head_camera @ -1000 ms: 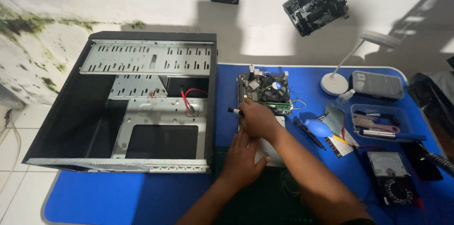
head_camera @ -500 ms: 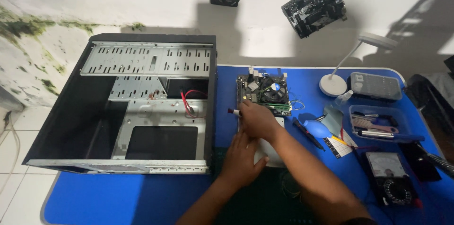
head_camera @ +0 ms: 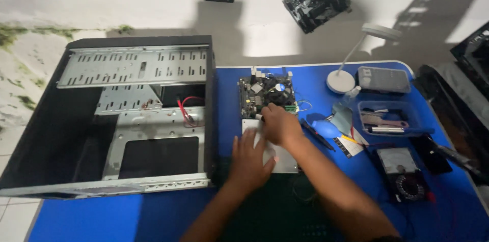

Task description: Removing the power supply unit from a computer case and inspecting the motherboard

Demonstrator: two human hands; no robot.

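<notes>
My left hand (head_camera: 249,158) lies open, flat on the pale metal plate (head_camera: 285,163) at six o'clock of the small circuit board (head_camera: 267,95); my right hand (head_camera: 279,126) is closed round a thin tool at the board's near edge. A slip could gouge the bare, bristly components.

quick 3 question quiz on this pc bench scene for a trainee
1. True or false: the open computer case lies to the left of the small motherboard.
2. Which hand lies flat on the grey metal plate? A left hand B right hand
3. What stands behind the clear plastic tray?

Key
1. True
2. A
3. A white desk lamp
</notes>
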